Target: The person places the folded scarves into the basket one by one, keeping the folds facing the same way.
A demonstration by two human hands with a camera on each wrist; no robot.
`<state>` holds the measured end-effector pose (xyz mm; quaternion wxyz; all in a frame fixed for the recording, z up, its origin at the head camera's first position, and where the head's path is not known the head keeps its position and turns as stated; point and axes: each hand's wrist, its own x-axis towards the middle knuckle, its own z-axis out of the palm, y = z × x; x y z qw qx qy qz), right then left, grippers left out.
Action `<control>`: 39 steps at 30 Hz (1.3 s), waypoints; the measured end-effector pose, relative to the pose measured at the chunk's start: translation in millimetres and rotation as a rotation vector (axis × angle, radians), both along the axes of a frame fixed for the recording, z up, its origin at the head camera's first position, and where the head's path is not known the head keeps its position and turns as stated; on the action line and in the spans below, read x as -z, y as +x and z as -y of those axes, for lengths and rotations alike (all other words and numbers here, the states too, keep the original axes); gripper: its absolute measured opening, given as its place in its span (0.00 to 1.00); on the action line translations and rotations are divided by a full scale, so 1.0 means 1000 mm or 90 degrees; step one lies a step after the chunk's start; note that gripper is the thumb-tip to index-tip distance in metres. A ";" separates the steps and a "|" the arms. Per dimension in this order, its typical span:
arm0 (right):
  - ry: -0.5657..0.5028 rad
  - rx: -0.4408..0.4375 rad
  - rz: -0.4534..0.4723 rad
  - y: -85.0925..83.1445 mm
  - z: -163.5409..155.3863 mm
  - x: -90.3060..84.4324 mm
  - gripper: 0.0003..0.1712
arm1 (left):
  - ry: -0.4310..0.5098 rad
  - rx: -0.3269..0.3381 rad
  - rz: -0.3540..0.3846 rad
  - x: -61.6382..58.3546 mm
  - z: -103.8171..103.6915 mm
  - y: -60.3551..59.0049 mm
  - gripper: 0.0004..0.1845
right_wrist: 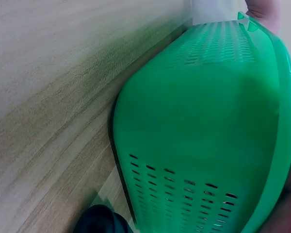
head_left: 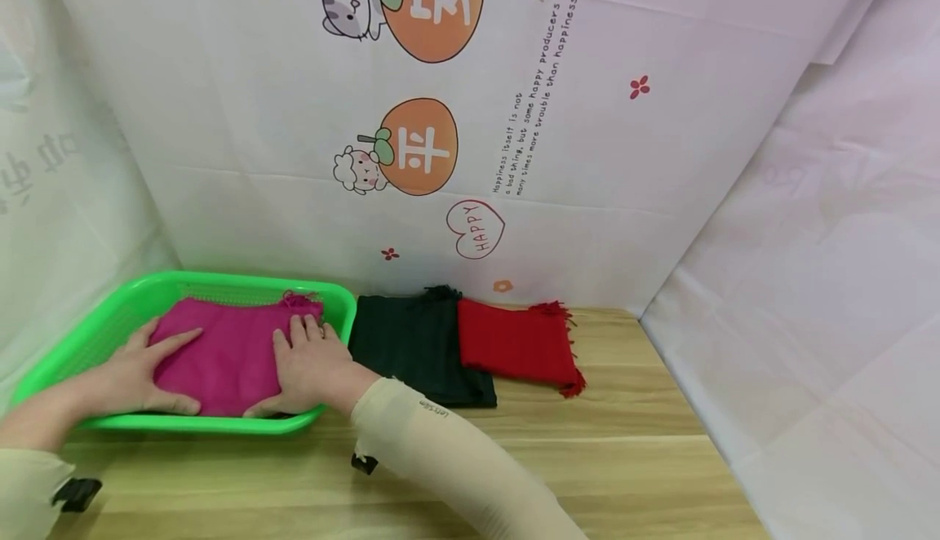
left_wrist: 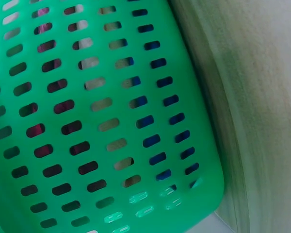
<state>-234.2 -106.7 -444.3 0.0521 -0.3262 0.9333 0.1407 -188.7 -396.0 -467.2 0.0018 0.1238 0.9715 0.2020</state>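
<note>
The wooden surface point(head_left: 602, 458) carries a green basket point(head_left: 117, 312) under both hands. A folded magenta cloth point(head_left: 228, 352) lies inside the basket. Left hand point(head_left: 139, 373): fingers straight, pressing flat on the cloth's left part. Right hand point(head_left: 308, 365): fingers straight, flat on its right part. Right of the right hand lie a dark cloth point(head_left: 419, 348), then a red cloth point(head_left: 517, 344), touching.

Both forearms are covered by pale beige stretch fabric arm sleeves point(head_left: 441, 450), small dark lettering is printed near the cuff of the right one, black plastic clips point(head_left: 76, 493) are seen beneath each wrist, and both hands are left bare.
</note>
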 end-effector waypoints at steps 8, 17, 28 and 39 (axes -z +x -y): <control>0.010 0.003 -0.004 -0.002 0.002 0.002 0.70 | -0.010 0.000 -0.007 0.003 0.003 -0.004 0.59; -0.046 -0.012 0.009 -0.003 -0.014 -0.005 0.70 | -0.044 -0.034 -0.006 0.000 -0.001 -0.006 0.58; -0.138 -0.040 0.036 -0.007 -0.047 -0.011 0.66 | -0.066 -0.058 -0.038 -0.008 -0.029 -0.008 0.58; -0.258 -0.070 0.042 -0.010 -0.093 -0.005 0.60 | -0.032 -0.035 -0.050 -0.011 -0.062 -0.016 0.59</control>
